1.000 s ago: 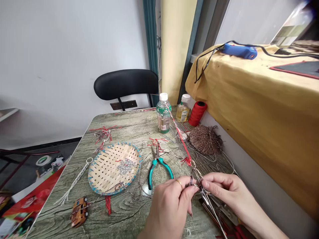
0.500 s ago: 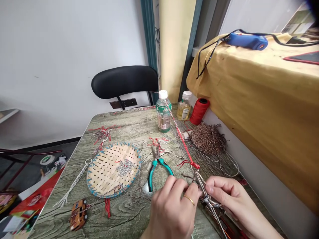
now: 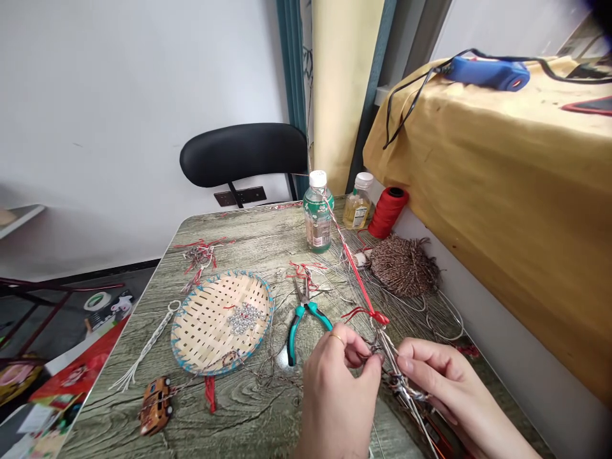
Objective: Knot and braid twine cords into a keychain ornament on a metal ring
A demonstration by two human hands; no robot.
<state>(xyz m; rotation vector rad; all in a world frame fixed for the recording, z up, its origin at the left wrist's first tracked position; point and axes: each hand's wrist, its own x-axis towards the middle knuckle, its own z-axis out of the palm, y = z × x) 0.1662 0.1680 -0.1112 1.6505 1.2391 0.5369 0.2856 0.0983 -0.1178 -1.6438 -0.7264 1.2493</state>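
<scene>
A braided cord (image 3: 356, 274) of red and grey strands runs taut from the neck of a green-labelled bottle (image 3: 318, 220) down to my hands near the table's front edge. My left hand (image 3: 339, 389), with a ring on one finger, pinches thin grey strands just left of the braid. My right hand (image 3: 442, 379) pinches the braided part from the right, fingers closed on it. A red knot (image 3: 377, 315) sits on the cord just above my fingers. Loose strands trail below my hands.
A woven bamboo tray (image 3: 210, 335) holds several small silver rings (image 3: 243, 317). Teal-handled pliers (image 3: 301, 319) lie beside it. A red thread spool (image 3: 387, 212), an oil bottle (image 3: 357, 209) and a brown cord bundle (image 3: 404, 266) stand at the back right. A finished white braid (image 3: 148, 347) and a toy car (image 3: 155, 405) lie left.
My left hand has turned and shifted its pinch on the strands beside the braid. My right hand keeps its hold. The view has drifted slightly.
</scene>
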